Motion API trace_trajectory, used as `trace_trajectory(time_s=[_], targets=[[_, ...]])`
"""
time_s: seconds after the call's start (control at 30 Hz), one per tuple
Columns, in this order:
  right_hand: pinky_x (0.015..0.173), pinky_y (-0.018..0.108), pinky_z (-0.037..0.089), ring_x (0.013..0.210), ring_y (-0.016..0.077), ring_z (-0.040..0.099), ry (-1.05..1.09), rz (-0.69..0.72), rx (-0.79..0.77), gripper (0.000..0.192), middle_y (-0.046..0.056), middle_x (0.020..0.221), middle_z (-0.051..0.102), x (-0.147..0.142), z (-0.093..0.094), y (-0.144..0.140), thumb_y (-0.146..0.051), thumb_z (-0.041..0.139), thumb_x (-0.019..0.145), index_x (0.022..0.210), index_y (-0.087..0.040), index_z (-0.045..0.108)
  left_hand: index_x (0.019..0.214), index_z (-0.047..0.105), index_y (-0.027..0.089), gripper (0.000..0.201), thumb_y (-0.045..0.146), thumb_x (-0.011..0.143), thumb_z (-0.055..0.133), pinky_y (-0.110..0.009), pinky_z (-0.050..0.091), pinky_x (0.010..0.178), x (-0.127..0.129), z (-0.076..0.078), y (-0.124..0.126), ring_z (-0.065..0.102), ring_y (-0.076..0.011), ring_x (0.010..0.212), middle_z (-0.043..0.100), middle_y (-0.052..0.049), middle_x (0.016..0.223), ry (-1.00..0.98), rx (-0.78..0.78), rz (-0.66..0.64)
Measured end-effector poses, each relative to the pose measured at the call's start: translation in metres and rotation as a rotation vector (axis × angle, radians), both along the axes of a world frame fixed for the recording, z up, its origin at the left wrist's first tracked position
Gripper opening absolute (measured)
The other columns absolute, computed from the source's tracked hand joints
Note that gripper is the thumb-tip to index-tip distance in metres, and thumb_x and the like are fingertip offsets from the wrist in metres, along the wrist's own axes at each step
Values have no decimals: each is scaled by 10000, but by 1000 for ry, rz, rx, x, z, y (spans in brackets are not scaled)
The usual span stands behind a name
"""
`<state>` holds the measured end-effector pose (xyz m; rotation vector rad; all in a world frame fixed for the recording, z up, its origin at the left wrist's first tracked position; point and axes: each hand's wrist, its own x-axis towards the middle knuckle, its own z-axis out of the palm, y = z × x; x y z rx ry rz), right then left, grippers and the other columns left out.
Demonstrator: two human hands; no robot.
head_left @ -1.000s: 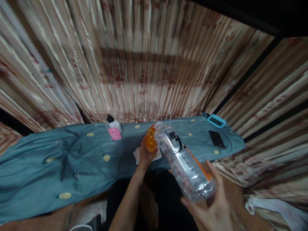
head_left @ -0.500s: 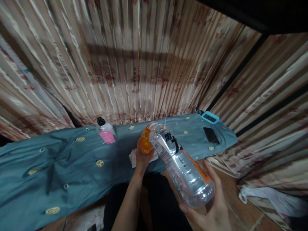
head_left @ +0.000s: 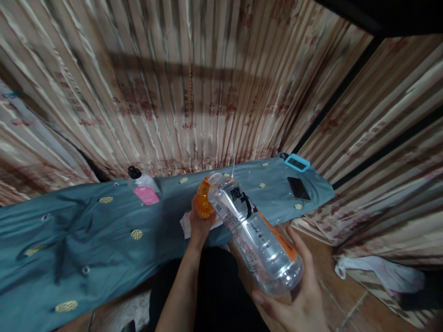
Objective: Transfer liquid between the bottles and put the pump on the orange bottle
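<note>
My right hand (head_left: 297, 286) grips the base end of a large clear plastic bottle (head_left: 258, 237) with an orange and black label. The bottle is tilted, its neck up and to the left. Fingers of my left hand (head_left: 201, 223) wrap round a small orange bottle (head_left: 204, 203), which is close beside the clear bottle's mouth. Whether the two mouths touch I cannot tell. Under my left hand a white tissue (head_left: 186, 224) lies on the blue-green cloth.
A clear bottle with a black cap and pink label (head_left: 146, 190) stands at left on the cloth-covered surface (head_left: 114, 249). At right lie a black phone (head_left: 299, 188) and a light-blue framed device (head_left: 297, 162). Curtains (head_left: 194, 83) hang behind; a white bag (head_left: 377, 272) is on the floor.
The whole view has shifted slightly, so things appear a little further left. Both hands keep their bottles in nearly the same pose.
</note>
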<state>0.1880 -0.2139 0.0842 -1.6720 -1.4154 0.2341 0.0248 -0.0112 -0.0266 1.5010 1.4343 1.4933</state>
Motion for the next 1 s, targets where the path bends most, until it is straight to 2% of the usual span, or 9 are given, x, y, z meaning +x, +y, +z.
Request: trace_trajectory(time_s=[0.2,0.33,0.43,0.53,0.77,0.9,1.0], targets=[[909,435,539,1400,415,415,27,-74,9,1134,160,1528,413,-7,5,1,-581,826,576,1518,-203,322,1275,475,248,615,280,710,715,-362,584,863,3,-1,0,704,-246,1018,697,-57,1130,-35,-21,4],[954,445,503,1419,405,385,81,-105,4,1091,154,1516,425,-14,10,2,-581,797,600,1509,-186,340,1289,476,251,615,264,720,711,-365,581,857,5,1,-1,707,-244,994,695,-61,1143,-58,-46,17],[980,439,484,1433,390,363,90,-108,2,1052,138,1530,405,-15,10,2,-591,775,628,1501,-190,346,1296,469,239,648,261,704,732,-393,574,906,5,5,-2,690,-267,1063,680,-81,1199,-72,-44,0],[945,429,483,1429,398,357,103,-98,-3,1061,140,1543,381,-13,9,3,-606,766,633,1507,-188,335,1301,466,218,683,296,688,757,-416,581,901,4,6,-3,687,-280,1073,673,-99,1209,-74,-31,-20],[915,418,495,1420,409,357,64,-98,32,1074,144,1521,400,-10,6,4,-630,763,630,1507,-171,343,1292,493,236,685,288,672,780,-402,576,903,4,-5,0,687,-264,1062,683,-81,1176,-71,-31,25],[966,440,461,1428,414,336,50,-93,24,1069,132,1525,394,-10,6,5,-619,769,638,1514,-185,336,1294,495,230,677,293,683,777,-409,558,943,5,-9,1,674,-264,1090,676,-84,1192,-63,11,30],[1056,481,392,1439,413,321,66,-83,22,1066,126,1533,390,-10,7,5,-628,760,657,1525,-199,314,1305,492,227,668,298,700,767,-420,553,957,5,-8,0,666,-266,1104,675,-88,1181,-64,1,22]])
